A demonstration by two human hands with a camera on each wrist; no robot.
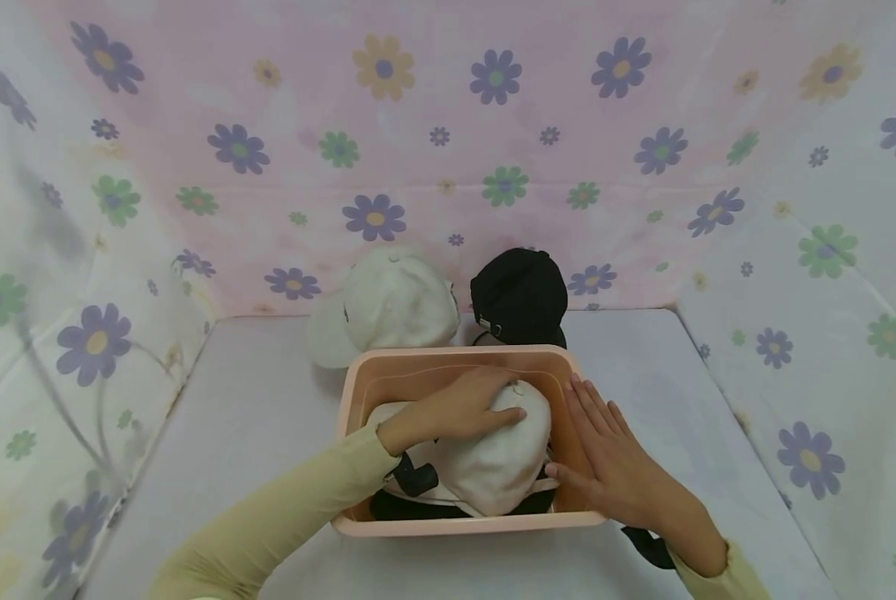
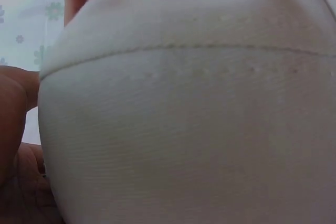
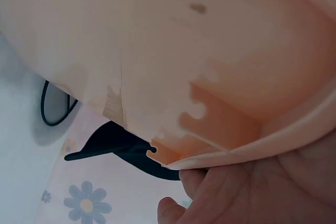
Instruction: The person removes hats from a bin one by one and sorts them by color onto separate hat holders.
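Note:
A white cap lies crown up in a pink plastic bin, over dark fabric and more pale fabric. My left hand grips the crown of this cap, thumb on the near side and fingers on the far side, close to the top button. Up close in the left wrist view, the white cap with its stitched seam fills most of the picture. On the bin's right rim rests my right hand, fingers straight and pointing away along the wall. The right wrist view shows that hand's palm against the bin's rim.
Behind the bin, a white cap stands at the left, its brim leftward. A black cap with a strap buckle stands at the right. Both are near the flowered back wall. Flowered side walls enclose the white table.

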